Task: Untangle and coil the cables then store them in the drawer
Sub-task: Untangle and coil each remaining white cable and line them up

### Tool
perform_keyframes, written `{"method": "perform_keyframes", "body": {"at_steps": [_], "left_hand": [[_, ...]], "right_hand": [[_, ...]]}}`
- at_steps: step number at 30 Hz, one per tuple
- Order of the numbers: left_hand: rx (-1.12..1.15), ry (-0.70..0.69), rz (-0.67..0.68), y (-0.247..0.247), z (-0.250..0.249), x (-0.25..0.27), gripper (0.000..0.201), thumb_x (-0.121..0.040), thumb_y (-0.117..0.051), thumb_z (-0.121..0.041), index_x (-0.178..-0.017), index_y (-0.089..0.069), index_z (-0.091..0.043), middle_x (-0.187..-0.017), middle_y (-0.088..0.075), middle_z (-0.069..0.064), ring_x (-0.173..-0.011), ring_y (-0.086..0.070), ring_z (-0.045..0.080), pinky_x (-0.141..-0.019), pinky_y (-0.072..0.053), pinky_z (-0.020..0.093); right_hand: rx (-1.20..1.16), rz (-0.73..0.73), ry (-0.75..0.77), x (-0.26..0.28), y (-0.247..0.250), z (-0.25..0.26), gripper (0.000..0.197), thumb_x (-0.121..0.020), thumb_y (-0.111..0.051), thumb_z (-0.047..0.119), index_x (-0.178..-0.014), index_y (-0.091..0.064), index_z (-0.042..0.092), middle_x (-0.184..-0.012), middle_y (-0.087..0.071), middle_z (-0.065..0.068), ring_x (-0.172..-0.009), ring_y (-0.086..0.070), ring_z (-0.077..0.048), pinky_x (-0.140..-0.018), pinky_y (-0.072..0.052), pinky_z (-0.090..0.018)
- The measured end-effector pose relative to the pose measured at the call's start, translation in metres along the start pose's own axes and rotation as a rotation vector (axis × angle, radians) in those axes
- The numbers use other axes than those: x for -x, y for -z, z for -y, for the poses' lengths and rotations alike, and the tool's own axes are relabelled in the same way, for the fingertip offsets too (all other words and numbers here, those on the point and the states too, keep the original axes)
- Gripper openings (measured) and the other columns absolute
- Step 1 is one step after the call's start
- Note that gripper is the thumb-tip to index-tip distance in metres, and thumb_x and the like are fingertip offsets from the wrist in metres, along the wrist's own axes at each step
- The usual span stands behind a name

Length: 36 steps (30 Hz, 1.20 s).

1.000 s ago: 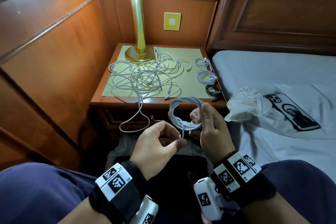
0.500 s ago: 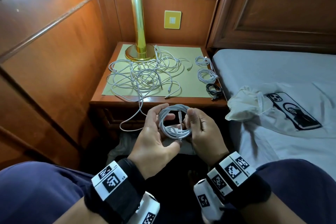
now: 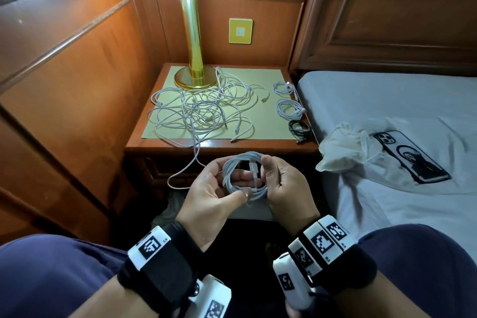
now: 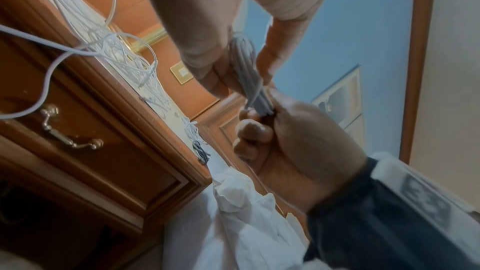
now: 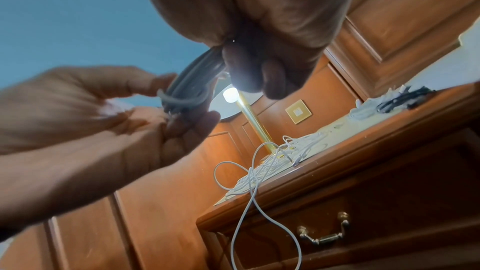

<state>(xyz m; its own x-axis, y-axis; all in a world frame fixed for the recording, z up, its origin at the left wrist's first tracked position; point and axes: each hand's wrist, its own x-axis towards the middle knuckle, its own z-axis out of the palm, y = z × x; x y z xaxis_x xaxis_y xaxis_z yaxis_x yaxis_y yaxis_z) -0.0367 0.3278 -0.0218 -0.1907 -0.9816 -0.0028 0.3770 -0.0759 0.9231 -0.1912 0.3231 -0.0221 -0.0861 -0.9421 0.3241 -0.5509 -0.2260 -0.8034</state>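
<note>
Since a second ago the white cable coil (image 3: 245, 175) has come down from in front of the nightstand edge, and the left hand (image 3: 214, 196), which then hung apart below it, has closed in on it. Now both hands hold the coil above the lap, just in front of the worktop (image 3: 144, 142). It faces up toward the head camera as a ring, a little taller than wide, with one plug end lying across its middle, pointing down. The left hand's thumb presses the lower rim while its fingers reach up behind; the right hand (image 3: 284, 188) pinches the right side, thumb on top, fingers curled. On the worktop, a tangle of white cables (image 3: 201, 111) sprawls over a yellow mat (image 3: 271, 75) beside the brass lamp (image 3: 193, 59). One strand droops over the front edge, past the closed drawer (image 5: 363, 223). Three finished coils (image 3: 289, 106) sit along the mat's right edge, the nearest black. To the right lies the bed (image 3: 387, 98), with a phone (image 3: 410, 157) on it, well apart from the hands.
</note>
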Motion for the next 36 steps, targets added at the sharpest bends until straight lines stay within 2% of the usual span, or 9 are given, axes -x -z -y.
{"method": "perform_keyframes", "body": {"at_steps": [5,10,14,18,23,28,32,34,36], "left_hand": [[0.005,0.021,0.066,0.005,0.001,-0.004,0.055,-0.068,-0.060,0.011,-0.121,-0.052,0.002,-0.080,-0.067,0.009,-0.090,-0.069,0.028,-0.079,-0.058,0.032],[-0.079,-0.029,0.002,0.005,0.000,-0.006,0.051,-0.064,-0.057,0.009,-0.113,-0.057,-0.007,-0.083,-0.066,0.003,-0.078,-0.062,0.019,-0.069,-0.051,0.026],[-0.059,-0.062,-0.028,0.003,-0.001,-0.004,0.050,-0.066,-0.057,0.012,-0.114,-0.057,-0.002,-0.093,-0.068,0.017,-0.084,-0.067,0.028,-0.080,-0.052,0.040],[-0.003,-0.076,-0.042,0.001,-0.002,-0.004,0.051,-0.066,-0.060,0.012,-0.115,-0.055,-0.003,-0.088,-0.059,0.009,-0.068,-0.068,0.018,-0.063,-0.056,0.026],[-0.087,-0.045,-0.064,0.006,-0.007,-0.005,0.054,-0.079,-0.067,0.022,-0.119,-0.054,-0.012,-0.113,-0.059,0.015,-0.089,-0.072,0.014,-0.070,-0.058,0.024],[-0.324,-0.188,-0.100,0.003,-0.028,-0.007,0.051,-0.079,-0.078,0.006,-0.115,-0.055,-0.020,-0.107,-0.067,-0.007,-0.100,-0.069,0.012,-0.076,-0.055,0.020],[-0.713,-0.443,-0.297,-0.018,-0.057,-0.008,0.032,-0.083,-0.078,-0.017,-0.100,-0.055,-0.030,-0.102,-0.060,0.001,-0.088,-0.061,0.011,-0.071,-0.049,0.019],[-0.870,-0.565,-0.193,-0.037,-0.082,-0.010,0.018,-0.084,-0.077,-0.022,-0.086,-0.059,-0.026,-0.080,-0.059,-0.003,-0.068,-0.054,0.008,-0.061,-0.042,0.016],[-1.052,-0.452,0.034,-0.063,-0.103,-0.020,0.025,-0.084,-0.076,-0.039,-0.072,-0.063,-0.021,-0.059,-0.057,-0.010,-0.054,-0.050,0.004,-0.052,-0.037,0.013]], "right_hand": [[-0.027,0.051,-0.064,0.000,0.002,0.000,0.042,-0.102,-0.037,0.040,-0.065,-0.048,0.023,-0.055,-0.049,0.008,-0.056,-0.050,-0.002,-0.056,-0.035,-0.012],[-0.056,0.079,-0.103,0.001,-0.001,0.002,0.045,-0.103,-0.038,0.040,-0.066,-0.051,0.018,-0.052,-0.048,0.008,-0.052,-0.048,-0.004,-0.055,-0.035,-0.016],[-0.053,0.099,-0.114,-0.001,-0.002,0.002,0.048,-0.104,-0.037,0.041,-0.068,-0.054,0.014,-0.054,-0.050,0.006,-0.052,-0.048,-0.006,-0.055,-0.035,-0.018],[-0.047,0.120,-0.145,-0.004,-0.004,-0.001,0.046,-0.105,-0.036,0.038,-0.066,-0.051,0.019,-0.053,-0.048,0.006,-0.050,-0.046,-0.006,-0.054,-0.035,-0.019],[0.018,0.089,0.021,-0.004,0.004,0.007,0.040,-0.104,-0.038,0.040,-0.065,-0.044,0.033,-0.056,-0.047,0.008,-0.059,-0.051,0.000,-0.058,-0.036,-0.011],[-0.005,0.028,0.062,-0.017,0.016,0.021,0.038,-0.104,-0.042,0.033,-0.066,-0.043,0.034,-0.058,-0.046,0.008,-0.059,-0.049,0.000,-0.059,-0.036,-0.013],[0.088,-0.084,0.169,-0.034,0.034,0.031,0.034,-0.103,-0.037,0.037,-0.069,-0.039,0.032,-0.059,-0.043,0.009,-0.060,-0.048,0.001,-0.056,-0.033,-0.012],[0.113,-0.142,0.177,-0.049,0.048,0.035,0.037,-0.105,-0.036,0.033,-0.068,-0.038,0.032,-0.061,-0.044,0.008,-0.062,-0.048,0.000,-0.056,-0.033,-0.014],[0.109,-0.244,0.143,-0.069,0.062,0.037,0.040,-0.107,-0.037,0.033,-0.068,-0.043,0.024,-0.062,-0.047,0.005,-0.061,-0.048,-0.008,-0.057,-0.029,-0.025]]}}
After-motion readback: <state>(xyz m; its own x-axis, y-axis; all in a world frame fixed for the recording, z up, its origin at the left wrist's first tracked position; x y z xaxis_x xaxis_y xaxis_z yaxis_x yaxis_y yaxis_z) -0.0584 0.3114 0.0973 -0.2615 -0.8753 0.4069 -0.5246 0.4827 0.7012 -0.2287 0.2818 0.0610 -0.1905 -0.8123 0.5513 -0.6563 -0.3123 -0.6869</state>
